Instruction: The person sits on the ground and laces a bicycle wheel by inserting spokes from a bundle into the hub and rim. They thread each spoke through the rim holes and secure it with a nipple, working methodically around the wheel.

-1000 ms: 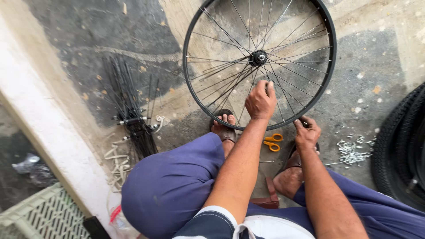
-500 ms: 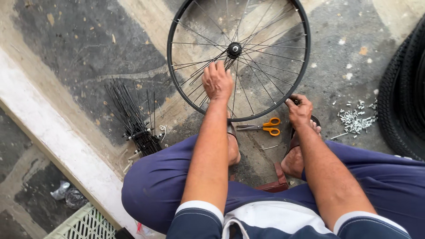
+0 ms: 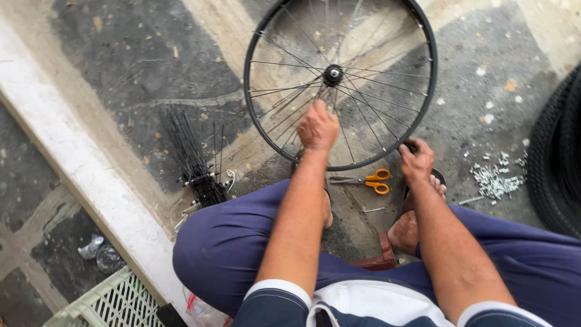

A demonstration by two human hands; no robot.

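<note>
My left hand (image 3: 318,126) reaches among the spokes (image 3: 357,103) of the wheel (image 3: 428,91), fingers curled, grip hidden; my right hand (image 3: 416,160) clamps the near rim; the hub (image 3: 333,74) lies straight ahead of the left hand, which is the nearer one; the wheel stands tilted on the floor (image 3: 151,54) ahead of my knees.

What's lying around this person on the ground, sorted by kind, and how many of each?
Bicycle wheel: 1
Orange-handled scissors: 1
Bundle of black spokes: 1
Pile of small metal nipples: 1
Black tyre: 1
Pale green crate: 1
Total: 6
</note>
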